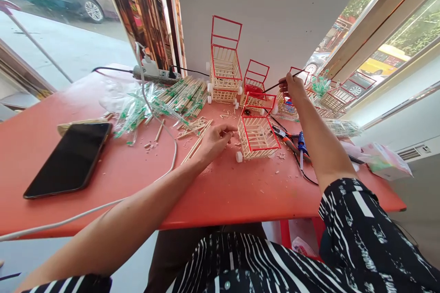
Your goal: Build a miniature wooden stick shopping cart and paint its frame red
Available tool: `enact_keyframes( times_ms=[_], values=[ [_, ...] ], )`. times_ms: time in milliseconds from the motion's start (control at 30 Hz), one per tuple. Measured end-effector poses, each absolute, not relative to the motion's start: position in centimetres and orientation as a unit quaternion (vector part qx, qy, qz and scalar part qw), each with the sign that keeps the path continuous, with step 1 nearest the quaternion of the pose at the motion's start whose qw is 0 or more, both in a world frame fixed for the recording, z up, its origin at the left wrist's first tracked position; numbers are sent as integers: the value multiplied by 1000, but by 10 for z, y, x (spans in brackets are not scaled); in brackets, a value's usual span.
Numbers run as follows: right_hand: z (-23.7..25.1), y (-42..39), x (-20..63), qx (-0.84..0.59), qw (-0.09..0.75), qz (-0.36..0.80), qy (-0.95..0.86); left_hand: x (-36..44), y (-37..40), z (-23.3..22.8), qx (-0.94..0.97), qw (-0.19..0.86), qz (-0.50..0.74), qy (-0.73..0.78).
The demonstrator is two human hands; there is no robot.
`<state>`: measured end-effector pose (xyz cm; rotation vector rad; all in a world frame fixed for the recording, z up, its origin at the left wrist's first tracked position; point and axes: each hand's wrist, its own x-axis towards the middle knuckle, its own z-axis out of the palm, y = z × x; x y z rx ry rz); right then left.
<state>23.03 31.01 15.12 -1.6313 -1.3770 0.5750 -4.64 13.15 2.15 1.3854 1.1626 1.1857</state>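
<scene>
A small cart (259, 135) built of pale wooden sticks, with a red-painted rim, red handle and white wheels, stands on the red table. My left hand (218, 141) is just left of it, fingers loosely bent and apart, tips close to its side; whether they touch it I cannot tell. In my right hand (292, 86), raised behind the cart, a thin dark-handled paintbrush (275, 86) is pinched. Its lower end reaches a red container (253, 89), where the bristles are hard to make out. A taller finished-looking cart (225, 66) with red trim stands behind.
Wrapped stick bundles (185, 94) and loose sticks lie at left, by a black phone (68, 160) and a white cable (175, 146). Pliers (287, 136) and a blue-handled screwdriver (301, 144) lie right. A power strip (154, 74) sits at the back; more carts (338, 98) stand right.
</scene>
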Motion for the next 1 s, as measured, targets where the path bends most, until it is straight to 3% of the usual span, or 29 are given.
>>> enact_keyframes(
  times_ms=[633,1000],
  values=[
    [140,400,175,-666,267,135,-684,-49,132,24,580,474,449,488],
    [134,407,171,-658,244,86,-707,-50,132,24,573,484,451,483]
  ],
)
